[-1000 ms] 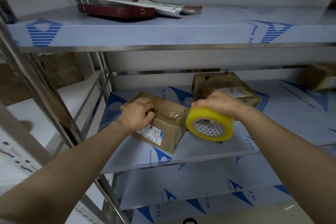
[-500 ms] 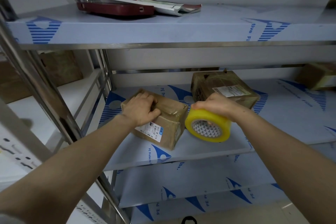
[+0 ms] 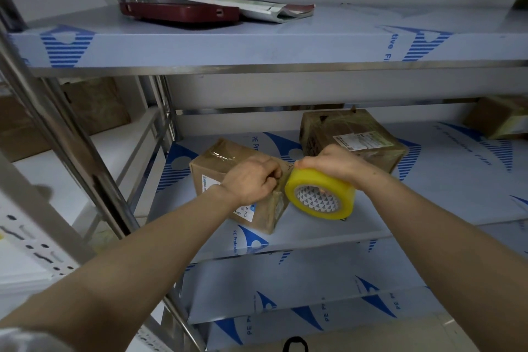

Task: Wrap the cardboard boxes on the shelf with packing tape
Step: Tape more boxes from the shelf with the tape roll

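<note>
OK, head view onto a steel rack. The left hand is clenched on top of the near cardboard box, fingers curled over its upper right edge and gripping it. Whether a tape end sits under those fingers is too small to tell. The right hand grasps the yellow tape roll from above, with fingertips showing inside the core. The roll's open core faces the camera and its left rim is right against the near box's right edge. Its bottom looks just off the middle shelf.

The near box lies skewed on the left part of that shelf, glossy tape across its top and a white label on the front face. A 2nd box with a white label sits behind the right hand, near the back. A 3rd box is at the far right edge, partly cut off.

On the upper shelf a dark red case lies flat, with a paper pouch beside it and touching. Another brown box sits on the rack to the left, behind the steel upright.
</note>
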`<state>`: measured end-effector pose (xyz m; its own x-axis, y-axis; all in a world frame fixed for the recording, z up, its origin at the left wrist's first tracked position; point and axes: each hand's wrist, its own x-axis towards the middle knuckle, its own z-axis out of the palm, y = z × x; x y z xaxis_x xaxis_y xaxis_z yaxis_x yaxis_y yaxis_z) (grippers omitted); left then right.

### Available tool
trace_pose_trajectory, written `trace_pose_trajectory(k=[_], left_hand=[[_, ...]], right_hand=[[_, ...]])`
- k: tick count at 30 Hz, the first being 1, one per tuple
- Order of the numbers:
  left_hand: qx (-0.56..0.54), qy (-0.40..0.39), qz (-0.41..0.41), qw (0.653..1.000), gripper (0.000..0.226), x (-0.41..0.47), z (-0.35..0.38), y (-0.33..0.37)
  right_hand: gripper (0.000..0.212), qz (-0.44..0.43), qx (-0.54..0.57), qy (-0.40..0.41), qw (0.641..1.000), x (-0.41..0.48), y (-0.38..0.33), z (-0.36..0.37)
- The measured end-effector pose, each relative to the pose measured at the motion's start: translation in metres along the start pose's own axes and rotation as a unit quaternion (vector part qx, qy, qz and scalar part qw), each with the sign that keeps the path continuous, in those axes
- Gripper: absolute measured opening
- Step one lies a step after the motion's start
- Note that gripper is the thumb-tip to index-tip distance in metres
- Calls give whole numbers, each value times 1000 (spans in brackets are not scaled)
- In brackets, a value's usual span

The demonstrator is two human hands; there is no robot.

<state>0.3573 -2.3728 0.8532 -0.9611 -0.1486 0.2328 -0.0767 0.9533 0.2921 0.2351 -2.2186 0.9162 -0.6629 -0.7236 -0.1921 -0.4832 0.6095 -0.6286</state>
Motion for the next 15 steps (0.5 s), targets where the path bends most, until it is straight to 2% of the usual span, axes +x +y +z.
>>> trace_pose_trajectory(k=[4, 5, 7, 9, 10, 12, 15], left_hand=[[9, -17, -36, 999, 20, 5, -11, -2], [44, 2, -81, 996, 31, 8, -14, -6], [110, 3, -261, 959, 76, 9, -23, -15], [78, -44, -426, 900, 116, 7, -29, -28], [51, -59, -469, 880, 125, 7, -30, -37], [-1, -56, -494, 868, 123, 8, -30, -52], [-99, 0, -486, 869, 85, 5, -37, -67]], right_hand=[[43, 0, 2, 2, 1000, 1, 1, 2], [43, 1, 1, 1, 1000, 1, 1, 3], [42, 2, -2, -2, 1000, 2, 1, 3], [41, 2, -2, -3, 1000, 2, 1, 4], [41, 3, 0, -3, 1000, 2, 1, 4], [39, 4, 3, -3, 1000, 2, 0, 5], [39, 6, -1, -8, 1000, 5, -1, 8]])
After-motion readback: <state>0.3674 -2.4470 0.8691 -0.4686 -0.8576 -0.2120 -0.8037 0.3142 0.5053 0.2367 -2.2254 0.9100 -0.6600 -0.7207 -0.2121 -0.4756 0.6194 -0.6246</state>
